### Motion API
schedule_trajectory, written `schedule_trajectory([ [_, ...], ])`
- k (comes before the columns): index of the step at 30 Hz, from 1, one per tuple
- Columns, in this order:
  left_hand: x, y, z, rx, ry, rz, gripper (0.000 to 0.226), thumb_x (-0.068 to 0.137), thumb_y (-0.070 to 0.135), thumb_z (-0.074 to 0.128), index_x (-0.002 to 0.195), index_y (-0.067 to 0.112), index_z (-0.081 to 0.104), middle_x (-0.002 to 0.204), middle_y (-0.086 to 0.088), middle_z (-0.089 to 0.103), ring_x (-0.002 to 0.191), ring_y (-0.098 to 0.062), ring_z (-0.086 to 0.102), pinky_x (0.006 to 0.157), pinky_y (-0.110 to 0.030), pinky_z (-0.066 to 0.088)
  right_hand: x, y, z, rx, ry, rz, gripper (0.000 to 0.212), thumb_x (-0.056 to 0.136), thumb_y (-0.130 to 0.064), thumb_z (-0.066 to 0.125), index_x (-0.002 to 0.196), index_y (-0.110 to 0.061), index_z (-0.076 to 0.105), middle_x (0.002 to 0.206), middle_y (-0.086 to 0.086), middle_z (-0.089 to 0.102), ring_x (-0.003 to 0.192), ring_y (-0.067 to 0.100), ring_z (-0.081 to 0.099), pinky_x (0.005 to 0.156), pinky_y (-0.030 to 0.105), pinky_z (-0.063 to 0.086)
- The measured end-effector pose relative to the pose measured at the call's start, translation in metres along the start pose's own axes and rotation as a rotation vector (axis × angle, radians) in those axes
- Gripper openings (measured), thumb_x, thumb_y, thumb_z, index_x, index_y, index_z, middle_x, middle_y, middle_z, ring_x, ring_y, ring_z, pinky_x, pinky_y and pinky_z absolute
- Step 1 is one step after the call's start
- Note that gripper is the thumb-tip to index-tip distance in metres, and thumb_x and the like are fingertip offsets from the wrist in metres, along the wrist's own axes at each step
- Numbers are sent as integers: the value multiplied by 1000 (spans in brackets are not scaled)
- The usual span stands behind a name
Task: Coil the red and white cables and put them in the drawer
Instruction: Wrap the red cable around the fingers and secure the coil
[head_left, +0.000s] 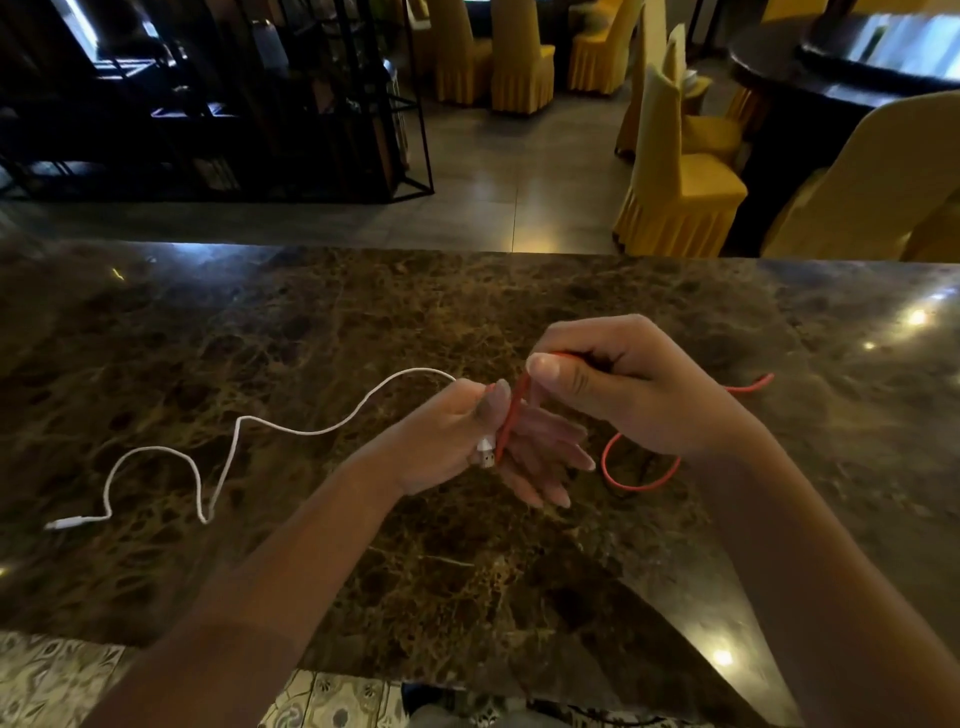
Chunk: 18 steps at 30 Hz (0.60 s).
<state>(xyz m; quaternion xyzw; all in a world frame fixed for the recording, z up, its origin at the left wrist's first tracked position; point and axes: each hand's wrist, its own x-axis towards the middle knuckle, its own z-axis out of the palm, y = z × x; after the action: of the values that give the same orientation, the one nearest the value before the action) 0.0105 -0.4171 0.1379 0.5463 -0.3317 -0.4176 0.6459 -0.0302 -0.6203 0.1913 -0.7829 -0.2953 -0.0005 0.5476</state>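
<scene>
My left hand (457, 447) is held palm up over the marble counter (363, 322). Its thumb pins the plug ends of the white cable (228, 457) and the red cable (639, 480) against the palm. The white cable snakes leftward across the counter to its far plug near the left edge. My right hand (628, 389) pinches the red cable just above the left palm. The rest of the red cable loops on the counter under and to the right of my right wrist. No drawer is in view.
Past the counter's far edge lies a tiled floor with yellow-covered chairs (675, 171) at the right and a black metal shelf frame (291, 104) at the left. A dark round table (831, 67) stands at the far right.
</scene>
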Motion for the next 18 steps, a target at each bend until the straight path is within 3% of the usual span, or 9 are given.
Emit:
schedule_trajectory([
  [4,0,-4,7,-100,-137,-18,79,88,64,57,128,-3,66,121,-21,72,105,-33,75,74,-36,64,9,1,-1,44,28,-14,24,103,-16,50,85,-20,66,67,-24,59,57,-3,54,60,13,42],
  [9,1,1,21,58,-162,-88,70,91,54,61,131,-4,64,127,-23,70,110,-33,73,74,-35,64,14,9,3,119,-44,3,33,102,-15,50,83,7,65,66,-14,55,54,-1,49,56,10,40],
  [14,-1,10,27,149,-285,-183,57,99,32,51,132,-14,57,126,-29,69,108,-45,72,67,-29,63,15,28,9,216,-71,77,40,103,-22,48,80,9,60,62,-4,50,52,3,43,54,15,37],
  [17,0,20,34,188,-279,-98,71,96,46,54,138,-12,52,128,-9,70,117,-20,71,92,-33,59,13,43,19,366,-12,169,51,99,-38,55,79,8,55,61,0,44,52,6,37,50,17,32],
  [18,0,20,34,210,-252,-30,83,94,57,55,141,-12,50,138,-13,63,129,-23,63,105,-40,53,13,48,21,383,18,206,55,97,-45,58,78,6,55,61,-2,44,52,6,38,50,17,33],
])
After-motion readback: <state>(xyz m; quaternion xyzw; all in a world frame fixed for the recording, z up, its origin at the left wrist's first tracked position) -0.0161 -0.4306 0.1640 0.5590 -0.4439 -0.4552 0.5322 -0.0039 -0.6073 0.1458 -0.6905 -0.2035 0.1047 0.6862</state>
